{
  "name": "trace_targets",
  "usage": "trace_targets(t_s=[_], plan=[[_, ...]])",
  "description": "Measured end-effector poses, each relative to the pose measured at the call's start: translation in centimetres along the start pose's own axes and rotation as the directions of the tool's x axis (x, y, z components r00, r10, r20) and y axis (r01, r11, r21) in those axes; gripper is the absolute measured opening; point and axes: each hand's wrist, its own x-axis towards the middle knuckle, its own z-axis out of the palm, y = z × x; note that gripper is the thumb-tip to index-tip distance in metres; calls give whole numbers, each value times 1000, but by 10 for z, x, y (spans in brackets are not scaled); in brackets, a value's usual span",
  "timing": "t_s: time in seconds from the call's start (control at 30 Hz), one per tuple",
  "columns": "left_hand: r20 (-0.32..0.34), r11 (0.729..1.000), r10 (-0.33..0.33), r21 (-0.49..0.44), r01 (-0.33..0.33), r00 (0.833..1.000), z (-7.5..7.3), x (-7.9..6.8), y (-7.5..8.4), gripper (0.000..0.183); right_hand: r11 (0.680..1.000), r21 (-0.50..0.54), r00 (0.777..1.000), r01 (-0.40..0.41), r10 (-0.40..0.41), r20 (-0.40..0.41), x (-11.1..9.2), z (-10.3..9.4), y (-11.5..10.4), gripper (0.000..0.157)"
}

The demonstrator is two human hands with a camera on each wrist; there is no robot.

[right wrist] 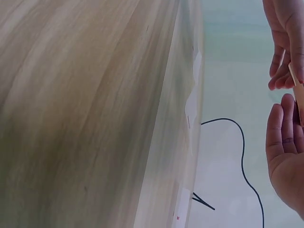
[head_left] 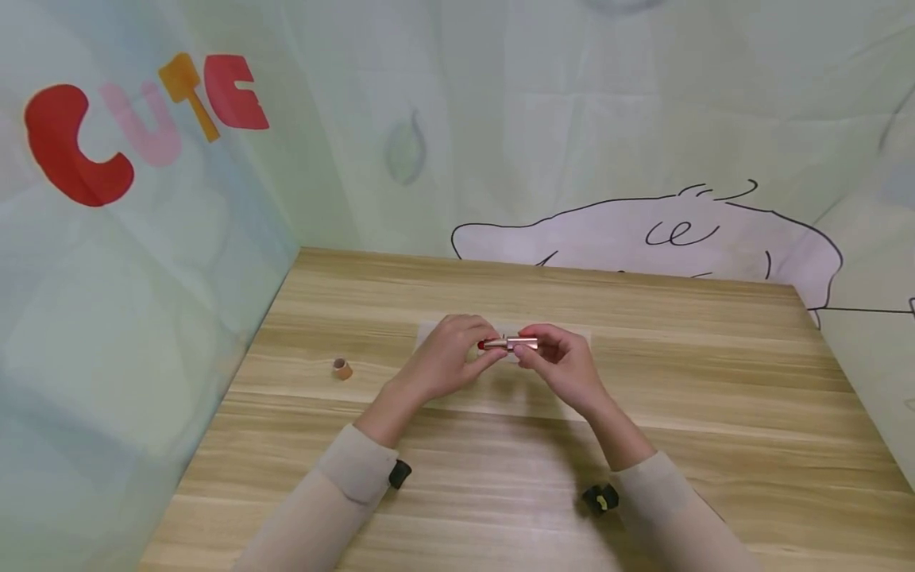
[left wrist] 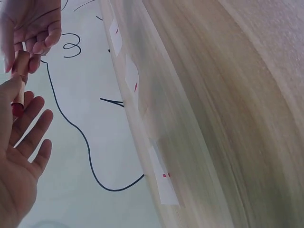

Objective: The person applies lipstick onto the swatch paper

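Observation:
An uncapped lipstick (head_left: 522, 344) lies nearly level between both hands above the table, its red tip pointing left. My right hand (head_left: 569, 365) grips the shiny base between thumb and fingers. At the other end, my left hand (head_left: 449, 356) pinches the narrower tube close to the red tip. In the left wrist view, the left thumb crosses the lipstick (left wrist: 21, 61) while the other fingers spread behind it. Only part of the lipstick (right wrist: 299, 97) shows at the right wrist view's edge. The small cap (head_left: 343, 369) stands apart on the table, left of the left hand.
Beneath the hands, a pale sheet (head_left: 426, 327) lies on the wooden table (head_left: 486, 492). White paper pieces with red marks, such as one paper piece (left wrist: 161, 183), lie near the table's back edge. Printed cloth (head_left: 500, 135) hangs behind and at the left.

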Motion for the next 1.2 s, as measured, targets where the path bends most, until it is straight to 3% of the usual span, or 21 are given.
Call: trace_targets(t_s=[0.83, 1.2], plan=[[29, 1000, -2, 1, 2, 1000, -4, -2, 0, 22, 994, -64, 995, 84, -80, 63, 0, -1, -1, 26], [-4, 999, 34, -22, -34, 999, -2, -3, -2, 19, 985, -123, 992, 123, -117, 54, 0, -2, 2, 25]])
